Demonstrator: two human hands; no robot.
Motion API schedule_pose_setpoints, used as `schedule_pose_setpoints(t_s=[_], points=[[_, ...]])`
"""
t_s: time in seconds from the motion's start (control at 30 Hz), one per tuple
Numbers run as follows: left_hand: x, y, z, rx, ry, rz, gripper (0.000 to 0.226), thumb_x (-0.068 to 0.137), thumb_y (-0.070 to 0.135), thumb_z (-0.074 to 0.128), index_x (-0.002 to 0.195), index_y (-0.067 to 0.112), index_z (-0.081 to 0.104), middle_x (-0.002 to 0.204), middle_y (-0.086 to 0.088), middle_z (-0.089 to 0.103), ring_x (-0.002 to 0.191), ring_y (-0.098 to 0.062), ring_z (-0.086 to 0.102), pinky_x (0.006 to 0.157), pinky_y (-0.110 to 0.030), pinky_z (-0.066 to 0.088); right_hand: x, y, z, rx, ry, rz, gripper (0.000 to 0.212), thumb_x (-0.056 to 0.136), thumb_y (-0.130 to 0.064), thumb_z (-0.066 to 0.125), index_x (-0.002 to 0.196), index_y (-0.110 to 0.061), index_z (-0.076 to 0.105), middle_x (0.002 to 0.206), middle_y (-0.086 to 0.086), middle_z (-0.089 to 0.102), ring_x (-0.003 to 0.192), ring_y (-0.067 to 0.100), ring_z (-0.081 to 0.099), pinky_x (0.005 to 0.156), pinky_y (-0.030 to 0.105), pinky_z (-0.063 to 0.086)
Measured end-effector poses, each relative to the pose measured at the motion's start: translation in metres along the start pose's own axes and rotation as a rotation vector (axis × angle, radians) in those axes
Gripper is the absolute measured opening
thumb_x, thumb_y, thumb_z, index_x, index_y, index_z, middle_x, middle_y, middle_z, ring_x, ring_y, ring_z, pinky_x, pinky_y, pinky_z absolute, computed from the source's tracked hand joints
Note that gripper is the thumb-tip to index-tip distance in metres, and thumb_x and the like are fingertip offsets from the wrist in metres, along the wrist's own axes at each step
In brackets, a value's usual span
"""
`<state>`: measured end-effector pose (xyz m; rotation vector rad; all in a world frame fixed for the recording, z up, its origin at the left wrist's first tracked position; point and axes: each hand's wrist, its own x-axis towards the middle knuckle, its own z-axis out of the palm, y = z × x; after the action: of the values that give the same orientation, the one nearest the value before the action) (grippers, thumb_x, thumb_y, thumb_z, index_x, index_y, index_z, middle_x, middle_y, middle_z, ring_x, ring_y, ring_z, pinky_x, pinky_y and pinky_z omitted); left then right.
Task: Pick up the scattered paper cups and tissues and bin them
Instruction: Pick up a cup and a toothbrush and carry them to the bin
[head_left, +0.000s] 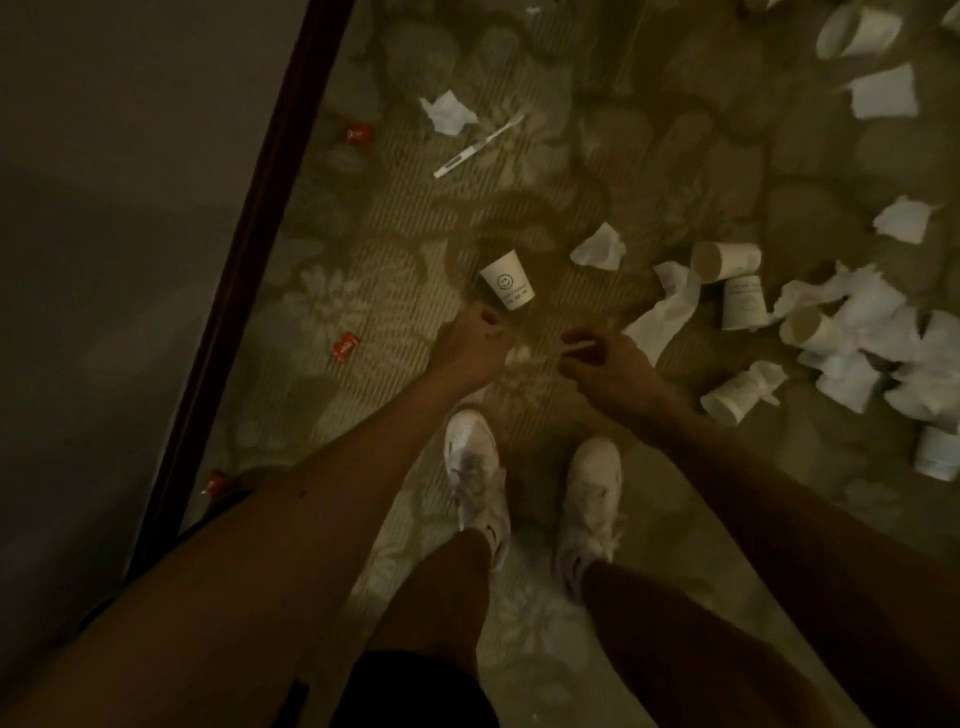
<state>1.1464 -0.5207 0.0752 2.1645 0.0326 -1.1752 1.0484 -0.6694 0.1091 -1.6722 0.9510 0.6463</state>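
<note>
- Smiley cup (506, 286): white paper cup with a printed face, on the patterned carpet (363, 249), wide end away from you. It is the landmark for everything below.
- Your left hand (470, 343): just below and left of the smiley cup, fingers curled in. The grip is blurred, so you cannot tell whether it holds anything or touches the cup.
- Your right hand (608, 364): below and right of the smiley cup. The grip pinches a thin pale strip (576, 346) between thumb and fingers; it is too blurred to name.
- Crumpled tissue (597, 247): near the smiley cup, to its right and slightly above.
- Long tissue strip (662, 312): right of the smiley cup, lying slantwise past your right hand.
- Heap of cups and tissues (841, 332): well right of the smiley cup. Several paper cups lie on their sides, tangled with white tissue.
- Second tissue (447, 111) and white plastic utensil (478, 148): well above the smiley cup, just beside each other.
- Red wrappers: one (345, 345) left of the smiley cup, another (358, 134) well above and left of it.
- White sneakers (475, 467): below the smiley cup, on the carpet.
- Dark wooden edge (249, 234): well left of the smiley cup, running diagonally.
</note>
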Motion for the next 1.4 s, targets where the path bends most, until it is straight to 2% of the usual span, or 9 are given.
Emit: schedule_pose_setpoints(t_s=[0.2,0.37,0.5,0.6,0.7,0.8,0.9,1.13,1.4], points=[[0.119,-0.033,0.049,0.019,0.052,0.087,0.044,0.093,0.022,0.064,0.133,0.013,0.049,0.135,-0.009,0.056,0.123,-0.026,0.055,0.103,-0.045,0.047,0.140,0.023,0.019,-0.215,-0.005,-0.151,0.036,0.093,-0.028,0.064,0.126,-0.015,0.058,0.106,-0.003,0.062,0.084,0.005,0.058,0.063,0.018,0.045],[0.187,-0.064,0.078,-0.228,0.212,0.081,0.067,0.091,0.022,0.067,0.145,0.019,0.027,0.146,-0.012,0.043,0.125,-0.030,0.053,0.098,-0.049,0.051,0.245,0.031,0.031,-0.371,-0.065,-0.297,0.053,0.078,-0.019,0.079,0.125,-0.009,0.057,0.106,-0.005,0.063,0.090,0.010,0.062,0.068,0.021,0.047],[0.215,-0.091,0.080,-0.319,0.275,0.130,0.043,0.091,0.021,0.069,0.128,0.018,0.048,0.117,-0.001,0.059,0.101,-0.017,0.060,0.074,-0.021,0.052,0.294,0.043,0.054,-0.326,-0.247,-0.336,0.081,0.049,-0.025,0.091,0.122,-0.008,0.059,0.110,0.007,0.069,0.100,0.026,0.068,0.081,0.047,0.058],[0.221,-0.114,0.080,-0.362,0.387,0.141,0.027,0.087,0.014,0.070,0.110,0.021,0.059,0.090,0.005,0.063,0.076,-0.010,0.060,0.060,-0.017,0.045,0.319,0.049,0.086,-0.472,-0.136,-0.377,0.105,0.039,-0.049,0.077,0.130,-0.010,0.043,0.120,0.008,0.059,0.107,0.025,0.060,0.087,0.043,0.055],[0.210,-0.136,0.069,-0.440,0.479,0.158,0.036,0.089,0.018,0.068,0.122,0.024,0.055,0.094,0.007,0.061,0.084,-0.010,0.063,0.074,-0.025,0.055,0.342,0.035,0.127,-0.737,-0.068,-0.474,0.091,0.063,-0.036,0.080,0.137,-0.011,0.033,0.132,0.015,0.050,0.120,0.033,0.050,0.098,0.041,0.042],[0.176,-0.167,0.044,-0.442,0.617,0.186,0.050,0.093,0.023,0.063,0.135,0.031,0.038,0.105,0.007,0.061,0.096,-0.011,0.062,0.086,-0.033,0.054,0.343,0.001,0.174,-0.805,-0.174,-0.571,0.089,0.064,-0.032,0.085,0.136,-0.016,0.035,0.135,0.014,0.050,0.120,0.030,0.050,0.099,0.044,0.041],[0.135,-0.207,0.018,-0.342,0.784,0.150,0.049,0.093,0.024,0.060,0.134,0.031,0.034,0.098,0.015,0.057,0.090,-0.002,0.057,0.078,-0.026,0.048,0.313,-0.020,0.212,-0.759,-0.290,-0.703,0.080,0.053,-0.040,0.087,0.116,-0.023,0.041,0.116,0.007,0.058,0.098,0.023,0.055,0.083,0.048,0.052],[0.152,-0.289,-0.018,0.196,0.775,-0.008,0.060,0.096,0.023,0.051,0.151,0.028,0.028,0.156,-0.010,0.028,0.139,-0.033,0.028,0.110,-0.049,0.032,0.284,-0.024,0.253,-0.788,-0.295,-0.865,0.085,0.040,-0.062,0.076,0.108,-0.027,0.040,0.094,-0.010,0.048,0.087,0.017,0.053,0.070,0.041,0.050],[0.168,-0.338,0.005,0.583,0.779,0.145,0.038,0.095,0.022,0.060,0.131,0.010,0.056,0.134,-0.016,0.052,0.118,-0.033,0.046,0.102,-0.043,0.043,0.283,-0.020,0.273,-0.879,-0.359,-0.782,0.088,0.055,-0.044,0.090,0.124,-0.021,0.041,0.111,-0.002,0.053,0.100,0.020,0.054,0.083,0.046,0.051]])
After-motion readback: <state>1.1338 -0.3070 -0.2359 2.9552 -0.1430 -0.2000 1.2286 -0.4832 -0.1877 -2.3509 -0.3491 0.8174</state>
